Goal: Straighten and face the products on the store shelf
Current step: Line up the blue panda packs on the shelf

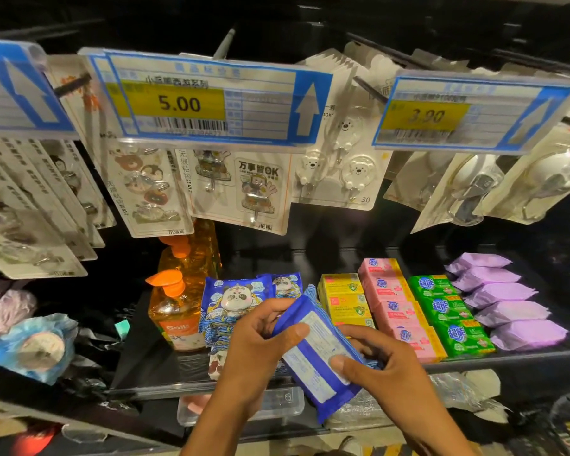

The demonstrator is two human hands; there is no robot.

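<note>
Black metal shelf, dark back panel, dim light; blue-yellow price labels clipped to peg hooks above.

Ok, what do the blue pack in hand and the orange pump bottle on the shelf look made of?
Blue pack: likely soft plastic film, mildly glossy, with crimped edges and a white printed label, gripped by the left hand and right hand. Orange pump bottle: probably clear glossy plastic, since amber liquid shows through; its pump looks opaque orange plastic.

bare left hand and bare right hand, both forearms uncovered.
</note>
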